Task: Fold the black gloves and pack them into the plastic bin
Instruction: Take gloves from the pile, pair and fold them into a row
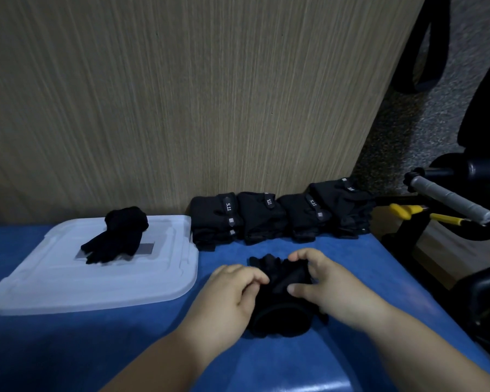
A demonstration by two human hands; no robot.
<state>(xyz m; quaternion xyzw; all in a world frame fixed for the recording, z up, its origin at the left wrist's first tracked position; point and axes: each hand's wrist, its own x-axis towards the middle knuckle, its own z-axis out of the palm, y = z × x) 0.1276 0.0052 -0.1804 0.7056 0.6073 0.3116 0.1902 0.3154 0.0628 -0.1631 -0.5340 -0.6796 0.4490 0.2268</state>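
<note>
Head view: a black glove (280, 318) lies on the blue surface (68, 349), toward its near right part, cuff nearest the person. The left hand (232, 292) grips the glove's left side with curled fingers. The right hand (323, 281) pinches its far portion between thumb and curled fingers. A translucent plastic lid (68, 284) lies flat on the left half of the surface, and a second glove (116, 239), bunched and unfolded, rests on the lid's far part. A row of folded gloves (277, 216) with white "5.11" tags lines the far edge of the surface against a wood-grain panel (181, 94), starting just beside the lid's far right corner. Off the right edge, a grey-gripped handle (450, 200) and a yellow-handled tool (408, 212) are visible.
</note>
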